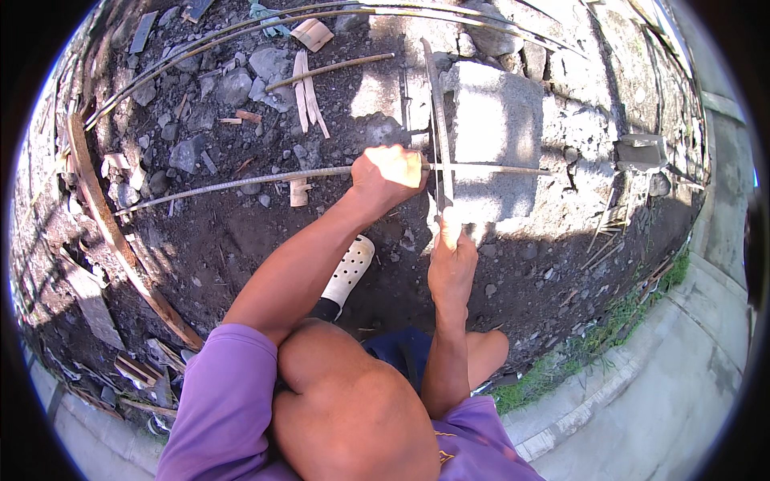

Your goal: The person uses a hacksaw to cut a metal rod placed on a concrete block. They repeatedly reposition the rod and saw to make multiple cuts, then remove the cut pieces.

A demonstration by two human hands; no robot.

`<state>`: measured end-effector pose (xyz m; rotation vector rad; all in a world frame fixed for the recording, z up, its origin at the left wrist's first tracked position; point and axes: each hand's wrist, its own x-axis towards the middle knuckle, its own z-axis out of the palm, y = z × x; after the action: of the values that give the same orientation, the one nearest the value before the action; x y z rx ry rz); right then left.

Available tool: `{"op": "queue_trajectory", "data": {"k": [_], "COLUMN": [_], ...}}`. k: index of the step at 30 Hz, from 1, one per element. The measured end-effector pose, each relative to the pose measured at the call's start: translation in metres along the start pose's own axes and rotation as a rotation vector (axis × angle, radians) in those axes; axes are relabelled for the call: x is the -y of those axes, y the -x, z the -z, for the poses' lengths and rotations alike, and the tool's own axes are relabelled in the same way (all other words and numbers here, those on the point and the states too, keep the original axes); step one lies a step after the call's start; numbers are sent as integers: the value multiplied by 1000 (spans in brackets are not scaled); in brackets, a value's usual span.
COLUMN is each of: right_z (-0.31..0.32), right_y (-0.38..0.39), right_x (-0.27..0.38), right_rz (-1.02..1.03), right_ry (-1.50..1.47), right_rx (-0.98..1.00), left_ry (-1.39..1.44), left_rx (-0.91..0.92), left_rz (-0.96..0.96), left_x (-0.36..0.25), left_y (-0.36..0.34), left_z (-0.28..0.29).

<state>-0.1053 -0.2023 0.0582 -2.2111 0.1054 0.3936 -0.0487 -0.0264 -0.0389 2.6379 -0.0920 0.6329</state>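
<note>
The left hand (389,172) is clenched, knuckles up, around a long, thin, grey-brown ribbed rod (309,172) that runs crosswise in front of the person, its right end over a pale grey, roughly rectangular concrete block (499,132). The right hand (451,264) grasps the near end of a long, narrow, grey-brown blade (439,120), covering most of its handle; the blade points away from the person and crosses the rod just right of the left fist, though whether the two touch I cannot tell. Pale split wood strips (303,88) lie beyond the rod among grey stones (235,86), and a reddish-brown narrow plank (120,240) slants near its left end. On the front of the purple short-sleeved shirt (228,401) is a small yellow-orange printed mark (443,455), too partial to read.
</note>
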Motion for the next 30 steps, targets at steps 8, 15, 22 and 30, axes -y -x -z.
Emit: {"op": "queue_trajectory", "data": {"k": [8,15,22,30], "right_z": [0,-6,-2,41], "right_y": [-11,-9,-3,122], "right_x": [-22,-13,-2,-10], "right_rz": [70,-139,-237,-417], "right_ry": [-136,-105,-36,-47], "right_rx": [-141,-87,-42,58], "left_ry": [4,27,-21,17], "left_rx": [133,78,123,-85], "left_rz": [107,19,0,-44], "left_x": [-1,-1,-2,2], "left_y": [1,-3,-2,0], "left_z": [-6,1,6,-4]}}
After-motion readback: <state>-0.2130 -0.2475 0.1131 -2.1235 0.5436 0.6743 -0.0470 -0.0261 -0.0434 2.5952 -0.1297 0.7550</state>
